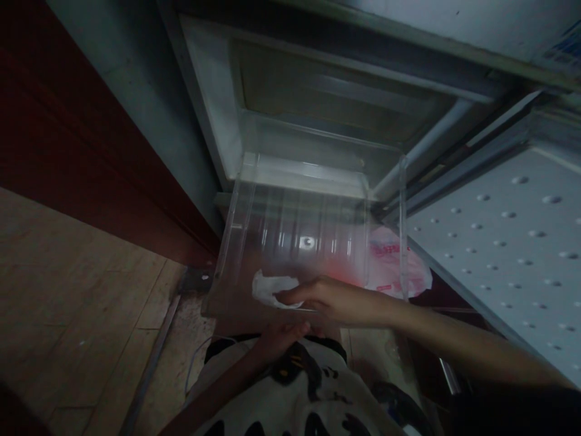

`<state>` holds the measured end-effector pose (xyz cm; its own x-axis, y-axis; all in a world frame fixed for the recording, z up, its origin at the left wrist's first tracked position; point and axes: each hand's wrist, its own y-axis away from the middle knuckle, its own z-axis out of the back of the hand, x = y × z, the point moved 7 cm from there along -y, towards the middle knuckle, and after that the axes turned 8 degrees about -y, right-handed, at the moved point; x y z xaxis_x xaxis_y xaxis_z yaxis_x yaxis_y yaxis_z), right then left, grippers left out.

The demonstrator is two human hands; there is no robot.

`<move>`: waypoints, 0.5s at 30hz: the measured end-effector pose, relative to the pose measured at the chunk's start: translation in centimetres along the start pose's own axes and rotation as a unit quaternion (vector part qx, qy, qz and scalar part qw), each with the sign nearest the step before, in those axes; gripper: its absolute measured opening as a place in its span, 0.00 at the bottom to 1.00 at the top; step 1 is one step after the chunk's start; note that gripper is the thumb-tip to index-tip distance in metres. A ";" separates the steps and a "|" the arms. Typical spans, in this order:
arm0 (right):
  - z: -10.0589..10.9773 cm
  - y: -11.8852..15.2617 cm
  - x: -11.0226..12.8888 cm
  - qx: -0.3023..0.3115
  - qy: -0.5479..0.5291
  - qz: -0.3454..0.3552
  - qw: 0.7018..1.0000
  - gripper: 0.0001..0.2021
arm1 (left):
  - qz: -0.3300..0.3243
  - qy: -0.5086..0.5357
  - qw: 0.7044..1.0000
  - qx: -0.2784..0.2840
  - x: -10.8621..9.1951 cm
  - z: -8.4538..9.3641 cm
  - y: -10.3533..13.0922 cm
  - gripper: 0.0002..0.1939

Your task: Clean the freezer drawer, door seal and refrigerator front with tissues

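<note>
A clear plastic drawer point(403, 206) sticks out from the open fridge compartment towards my body. My right hand point(324, 297) reaches in from the right and grips a crumpled white cloth or tissue point(267, 287), pressed at the inside of the drawer near its front edge. Just below, my left hand point(288, 336) is at the drawer's front, thumb on the near side; its other fingers are partly hidden, and it seems to hold the drawer there.
To the right, the fridge door point(508, 242) stands open, its inner face dotted with bumps. A pink and white plastic bag point(394, 266) lies beside the drawer. A dark red door or panel point(113, 151) rises on the left, above tiled floor point(91, 290).
</note>
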<state>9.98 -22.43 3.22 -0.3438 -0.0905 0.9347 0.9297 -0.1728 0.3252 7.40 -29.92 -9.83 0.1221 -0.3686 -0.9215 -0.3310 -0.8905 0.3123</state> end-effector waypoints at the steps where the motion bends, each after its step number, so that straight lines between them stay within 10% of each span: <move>1: 0.2 0.7 0.1 -0.002 0.002 -0.002 1.000 0.16 | 0.014 -0.001 1.000 0.009 0.3 0.0 0.0 0.32; 10: 2.5 11.5 -3.5 -0.210 0.108 -0.093 0.967 0.19 | 0.029 -0.059 0.998 0.017 0.3 0.1 0.1 0.35; 15: 1.4 10.8 -3.3 -0.282 0.179 -0.122 0.935 0.18 | 0.029 -0.044 0.999 0.007 1.1 0.8 0.5 0.35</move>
<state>21.31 -22.67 3.83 -0.6529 -0.2857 0.7015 0.6346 -0.7119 0.3008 6.65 -30.51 -10.87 0.0210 -0.3937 -0.9190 -0.3489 -0.8643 0.3623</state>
